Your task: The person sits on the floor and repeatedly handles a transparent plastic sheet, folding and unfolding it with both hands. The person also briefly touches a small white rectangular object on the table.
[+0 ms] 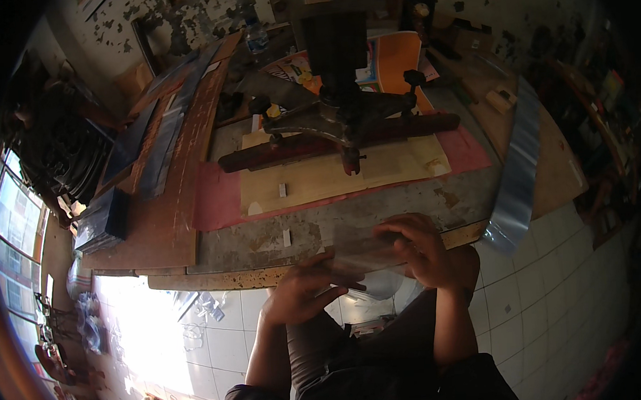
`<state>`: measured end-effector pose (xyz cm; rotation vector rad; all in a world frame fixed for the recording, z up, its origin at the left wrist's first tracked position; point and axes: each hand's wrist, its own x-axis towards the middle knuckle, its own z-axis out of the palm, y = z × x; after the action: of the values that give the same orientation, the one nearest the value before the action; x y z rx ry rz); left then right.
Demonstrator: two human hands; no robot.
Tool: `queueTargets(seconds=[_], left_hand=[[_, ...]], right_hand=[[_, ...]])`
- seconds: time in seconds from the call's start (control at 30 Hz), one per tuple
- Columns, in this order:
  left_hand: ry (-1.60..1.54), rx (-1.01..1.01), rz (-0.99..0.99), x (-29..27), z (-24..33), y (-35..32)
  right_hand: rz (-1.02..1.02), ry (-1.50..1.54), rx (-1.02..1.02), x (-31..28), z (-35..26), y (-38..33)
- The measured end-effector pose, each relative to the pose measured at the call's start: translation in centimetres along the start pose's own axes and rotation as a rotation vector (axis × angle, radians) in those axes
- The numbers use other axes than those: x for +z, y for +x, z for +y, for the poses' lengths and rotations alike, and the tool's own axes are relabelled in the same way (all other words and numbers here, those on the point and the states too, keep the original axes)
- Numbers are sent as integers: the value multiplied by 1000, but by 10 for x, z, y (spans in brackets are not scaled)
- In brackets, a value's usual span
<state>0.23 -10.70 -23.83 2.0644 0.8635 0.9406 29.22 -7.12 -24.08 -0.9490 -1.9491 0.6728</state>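
A thin see-through plastic sheet [366, 254], smeared by motion, is held between my two hands above the table's near edge. My left hand [299, 292] closes on its left end, thumb below and fingers above. At the other end, my right hand [424, 251] has its fingers bent over the sheet's edge. Beyond the hands a dark metal press [342, 113] with spreading arms stands over the table. Its long dark-red bar [396, 130] lies across a pale yellow board [320, 189] on a pink sheet [216, 194]. One small white piece [283, 190] sits on the board, another [287, 238] on the tabletop.
At left, a stack of plastic sheets [101, 222] lies on a brown board [154, 239]. A long clear plastic strip [516, 166] hangs over the table's right edge, near a small wooden block [501, 100]. A bottle [256, 37] stands at the back. Someone in dark clothes [64, 136] is at far left.
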Motion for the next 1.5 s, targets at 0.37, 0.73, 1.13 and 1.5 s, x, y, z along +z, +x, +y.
queueTargets(seconds=[0.37, 0.73, 1.13, 1.5], left_hand=[[74, -48, 29, 3, -6, -6], [158, -64, 30, 2, -7, -9], [47, -215, 28, 4, -2, -11], [-233, -362, 63, 6, 9, -7]], right_hand=[[-34, 12, -8, -2, 8, -5], [-156, 161, 14, -10, 7, -5], [-34, 800, 118, 3, -3, -20], [-322, 48, -305, 19, -70, -56]])
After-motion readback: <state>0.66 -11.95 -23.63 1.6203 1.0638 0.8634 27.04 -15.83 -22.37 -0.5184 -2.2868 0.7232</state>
